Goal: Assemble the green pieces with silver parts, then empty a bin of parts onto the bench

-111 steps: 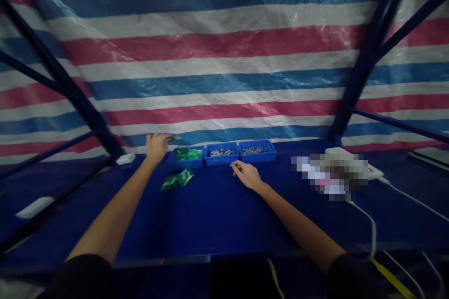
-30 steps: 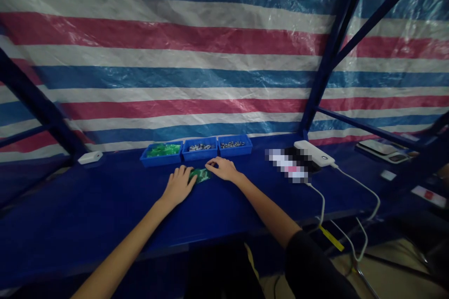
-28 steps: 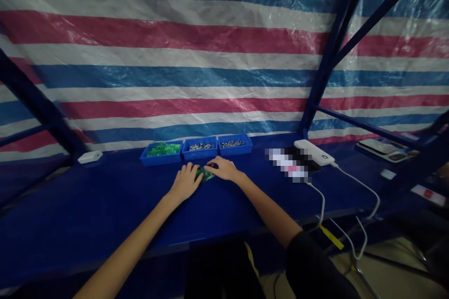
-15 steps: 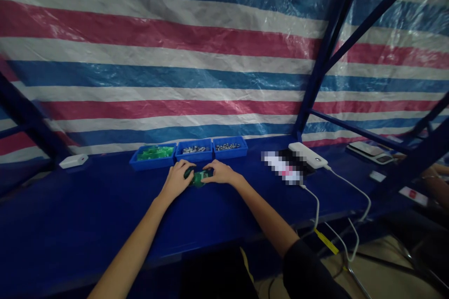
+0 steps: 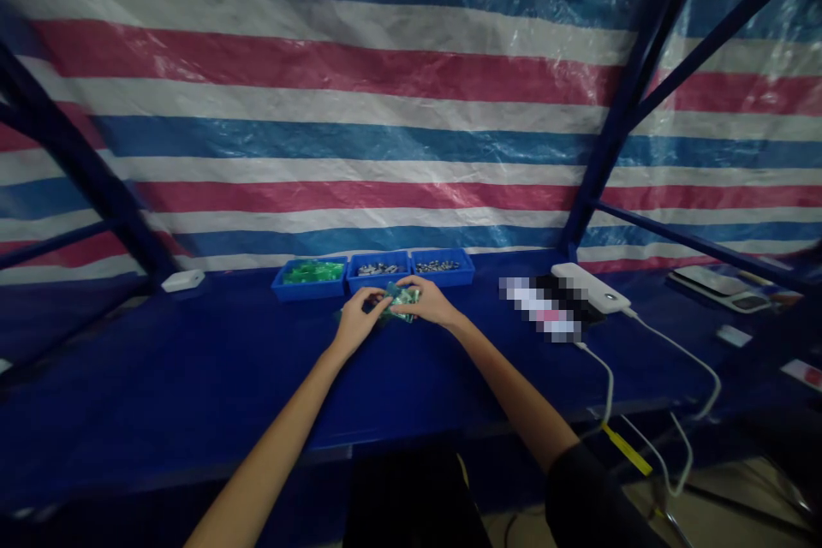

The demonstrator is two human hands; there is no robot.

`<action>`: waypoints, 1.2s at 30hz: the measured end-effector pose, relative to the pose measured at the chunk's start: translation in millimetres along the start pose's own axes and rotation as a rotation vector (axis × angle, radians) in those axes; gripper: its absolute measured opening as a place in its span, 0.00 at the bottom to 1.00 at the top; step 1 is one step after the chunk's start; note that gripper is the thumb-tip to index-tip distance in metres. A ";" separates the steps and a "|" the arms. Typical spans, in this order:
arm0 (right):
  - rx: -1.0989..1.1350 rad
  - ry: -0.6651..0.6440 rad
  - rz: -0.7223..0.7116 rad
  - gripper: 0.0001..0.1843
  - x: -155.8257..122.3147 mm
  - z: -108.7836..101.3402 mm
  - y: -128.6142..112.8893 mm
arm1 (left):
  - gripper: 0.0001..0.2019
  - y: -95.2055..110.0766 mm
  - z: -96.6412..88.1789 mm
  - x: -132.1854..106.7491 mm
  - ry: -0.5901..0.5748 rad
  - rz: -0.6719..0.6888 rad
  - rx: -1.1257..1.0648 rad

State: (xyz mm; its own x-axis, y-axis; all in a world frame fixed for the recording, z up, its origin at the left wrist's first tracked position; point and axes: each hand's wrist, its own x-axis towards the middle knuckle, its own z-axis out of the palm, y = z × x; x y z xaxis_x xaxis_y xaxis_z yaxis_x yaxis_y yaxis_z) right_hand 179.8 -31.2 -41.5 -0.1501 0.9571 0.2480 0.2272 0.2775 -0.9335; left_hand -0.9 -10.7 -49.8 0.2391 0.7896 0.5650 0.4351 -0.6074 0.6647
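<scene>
Both hands meet over the blue table, just in front of the bins. My left hand [image 5: 360, 318] pinches the left side of a small green see-through plastic bag [image 5: 404, 306]. My right hand [image 5: 431, 303] is closed on its right side. Shiny bits show at the bag, but I cannot make out what they are. Behind the hands stand three blue bins in a row. The left bin [image 5: 280, 291] holds green plastic pieces, the middle bin [image 5: 354, 281] holds grey metal parts, and the right bin [image 5: 467, 274] holds small shiny metal pieces.
A white power bank [image 5: 587, 287] lies right of the hands beside a blurred-out phone [image 5: 543, 308], with white cables [image 5: 681, 353] hanging over the edge. A small white box [image 5: 183, 280] sits at the left. A scale [image 5: 719, 287] lies far right. Blue frame posts [image 5: 633, 94] rise behind.
The view has swung left, so things sit farther right. The green bag has been lifted and tilted between my hands, and shiny bits now show at it.
</scene>
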 end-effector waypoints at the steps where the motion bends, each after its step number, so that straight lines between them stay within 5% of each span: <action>1: 0.098 -0.038 -0.002 0.32 -0.3 2.5 -1.8 | 0.10 0.6 -0.3 0.0 0.023 -0.006 -0.039; 5: 0.272 -0.049 -0.019 0.34 -2.4 9.8 -9.5 | 0.11 4.8 -4.5 -0.4 0.181 -0.036 -0.110; 12: -0.006 0.164 -0.259 0.05 -6.4 9.4 -13.1 | 0.07 16.4 -8.0 -7.1 0.131 0.155 0.100; 16: -0.101 0.139 -0.250 0.09 -7.4 10.5 -8.6 | 0.07 14.9 -8.7 -10.7 0.079 0.156 0.265; 21: 0.008 0.043 -0.087 0.28 -5.1 15.7 5.4 | 0.15 8.5 -15.8 -6.0 0.076 0.125 0.160; 28: -0.026 0.070 -0.016 0.23 1.1 12.3 10.5 | 0.07 -7.8 -86.5 50.3 0.194 0.062 0.104; 32: 0.023 0.078 0.001 0.23 4.3 9.9 7.7 | 0.06 -22.0 -124.5 78.1 0.031 0.107 0.263; 36: 0.082 0.088 0.039 0.23 7.3 7.7 6.7 | 0.04 -36.8 -126.7 77.0 -0.132 0.118 0.337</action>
State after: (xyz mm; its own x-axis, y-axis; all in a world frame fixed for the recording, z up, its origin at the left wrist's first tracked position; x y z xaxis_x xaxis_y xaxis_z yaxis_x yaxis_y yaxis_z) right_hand 172.8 -23.1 -47.9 -0.0573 0.9717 0.2292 0.1508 0.2354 -0.9601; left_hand -108.5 61.5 31.2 0.4045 0.7338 0.5458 0.6538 -0.6493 0.3884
